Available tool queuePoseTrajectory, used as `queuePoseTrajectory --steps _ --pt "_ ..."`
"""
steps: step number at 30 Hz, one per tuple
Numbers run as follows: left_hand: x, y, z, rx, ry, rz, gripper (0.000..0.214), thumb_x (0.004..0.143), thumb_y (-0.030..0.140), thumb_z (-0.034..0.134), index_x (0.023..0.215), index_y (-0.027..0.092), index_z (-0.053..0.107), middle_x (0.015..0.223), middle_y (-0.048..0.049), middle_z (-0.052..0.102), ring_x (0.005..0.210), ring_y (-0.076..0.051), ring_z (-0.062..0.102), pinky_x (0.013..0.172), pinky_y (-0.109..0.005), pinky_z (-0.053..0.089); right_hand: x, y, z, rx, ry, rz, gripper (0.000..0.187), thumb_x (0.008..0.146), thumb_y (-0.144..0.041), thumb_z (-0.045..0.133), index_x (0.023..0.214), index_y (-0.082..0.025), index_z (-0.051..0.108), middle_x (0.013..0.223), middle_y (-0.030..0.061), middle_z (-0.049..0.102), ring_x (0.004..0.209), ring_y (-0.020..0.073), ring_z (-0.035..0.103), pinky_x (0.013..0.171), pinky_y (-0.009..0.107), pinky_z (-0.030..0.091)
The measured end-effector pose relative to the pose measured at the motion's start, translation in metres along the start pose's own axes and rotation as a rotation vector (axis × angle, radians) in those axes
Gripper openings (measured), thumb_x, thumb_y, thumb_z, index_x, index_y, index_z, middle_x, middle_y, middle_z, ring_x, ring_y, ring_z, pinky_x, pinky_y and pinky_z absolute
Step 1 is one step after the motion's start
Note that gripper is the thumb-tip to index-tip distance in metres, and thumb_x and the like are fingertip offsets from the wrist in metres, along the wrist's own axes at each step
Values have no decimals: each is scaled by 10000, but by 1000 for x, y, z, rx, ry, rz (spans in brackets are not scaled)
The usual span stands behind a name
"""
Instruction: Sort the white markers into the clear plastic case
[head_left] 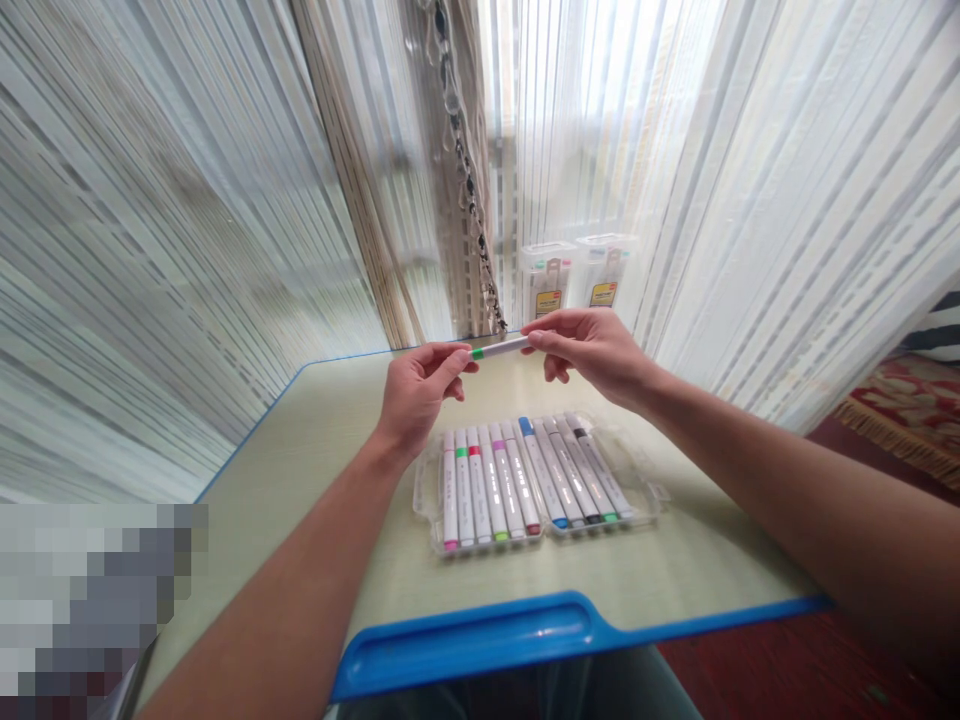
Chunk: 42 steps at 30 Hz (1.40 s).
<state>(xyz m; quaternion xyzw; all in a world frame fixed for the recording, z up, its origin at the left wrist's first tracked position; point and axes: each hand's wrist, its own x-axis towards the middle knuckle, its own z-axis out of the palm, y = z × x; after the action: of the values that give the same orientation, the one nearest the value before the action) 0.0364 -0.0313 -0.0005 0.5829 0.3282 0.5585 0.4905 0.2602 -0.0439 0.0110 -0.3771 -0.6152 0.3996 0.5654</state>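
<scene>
A white marker (506, 347) with a green band is held level above the far part of the table, between my two hands. My left hand (427, 385) pinches its green end with thumb and fingers. At the other end, my right hand (583, 345) grips the white barrel; that tip is hidden by the fingers. Below the hands lies an opened clear plastic case (487, 548), its two halves side by side. Several white markers (510, 490) with coloured ends rest in a row in the case. The right part of its right half shows bare plastic.
The pale table (300, 480) has a blue edge with a shallow blue tray (472, 640) at the front. Two clear upright boxes (547, 280) with yellow labels stand at the back by the string curtain (262, 200). A patterned rug (907, 410) shows at the right.
</scene>
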Motion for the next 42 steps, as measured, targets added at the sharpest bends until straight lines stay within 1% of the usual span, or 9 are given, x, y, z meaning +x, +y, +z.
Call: queuePoseTrajectory --steps 5,8,12,18,23,26,32,36,42 --pt "-5 -3 5 141 -106 44 249 716 314 863 846 120 777 701 -57 720 558 -101 564 511 -231 446 -7 1 8 -145 -88 -24 347 731 -422 874 860 -117 773 553 15 650 477 116 614 395 208 431" --pt "-7 -4 7 184 -177 30 254 717 318 866 850 114 795 698 -66 720 595 -116 579 508 -227 436 -12 0 15 -181 -155 -24 353 724 -433 874 842 -117 774 615 32 678 494 116 625 397 214 442" --pt "-8 -3 8 192 -188 37 260 721 341 865 846 120 809 688 -60 709 581 -112 557 503 -228 431 -14 -3 21 -141 -185 -36 342 714 -440 876 805 -128 773 670 44 708 512 110 620 407 219 455" --pt "-6 -3 7 177 -191 37 262 756 355 840 883 128 818 713 -63 713 533 -90 522 507 -234 432 -12 -1 15 -173 -160 -27 366 727 -464 868 844 -126 789 613 30 679 494 113 612 394 214 425" --pt "-6 -1 6 86 -152 -15 263 782 334 809 936 121 804 777 -84 739 538 -91 549 536 -247 472 -8 -2 11 -84 -95 14 403 712 -489 871 835 -119 771 707 62 716 492 103 601 386 213 420" --pt "-5 0 5 41 -140 -49 263 793 335 796 951 126 794 826 -92 754 541 -86 559 549 -249 485 -6 -3 9 -31 -41 59 399 693 -470 890 825 -114 767 666 49 694 471 92 577 384 209 405" --pt "-3 -1 3 10 -80 -36 262 735 330 852 890 128 790 759 -76 741 544 -85 563 521 -232 458 -2 3 2 76 -18 72 352 694 -416 907 822 -123 757 689 51 710 466 86 575 396 208 399" --pt "-1 -2 1 -39 -62 -26 308 702 316 884 928 126 796 777 -68 745 521 -64 538 520 -230 451 0 4 -1 139 -4 83 339 713 -403 899 846 -126 755 706 57 725 462 83 561 418 220 428" --pt "1 -3 -1 -155 -61 -44 360 662 273 907 968 121 794 819 -80 764 530 -60 550 552 -237 470 3 4 -2 231 39 141 224 787 -326 830 878 -132 764 782 92 762 472 92 578 407 219 432"
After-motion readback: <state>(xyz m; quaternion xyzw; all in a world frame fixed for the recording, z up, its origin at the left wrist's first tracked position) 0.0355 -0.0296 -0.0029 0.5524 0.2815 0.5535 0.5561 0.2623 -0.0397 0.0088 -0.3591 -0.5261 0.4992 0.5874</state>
